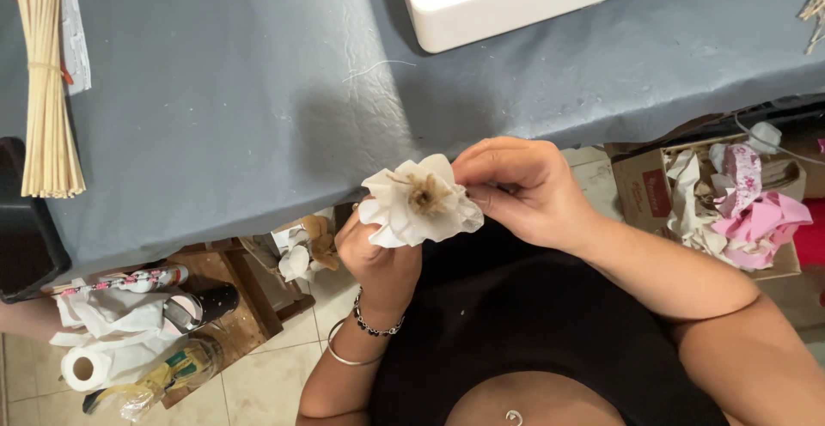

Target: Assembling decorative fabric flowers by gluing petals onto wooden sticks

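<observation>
The left hand [378,250] grips the white fabric flower [418,201] from below, held just off the edge of the grey-covered table [241,117]. The right hand [520,190] pinches the flower's petals (brown fibrous centre visible). A bundle of wooden sticks [47,82] lies well apart.

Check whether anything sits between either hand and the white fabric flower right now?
Nothing visible does. The left hand grips the white fabric flower from below, and the right hand pinches its edge from the right side. Both touch it directly, in front of the edge of the grey table.
</observation>
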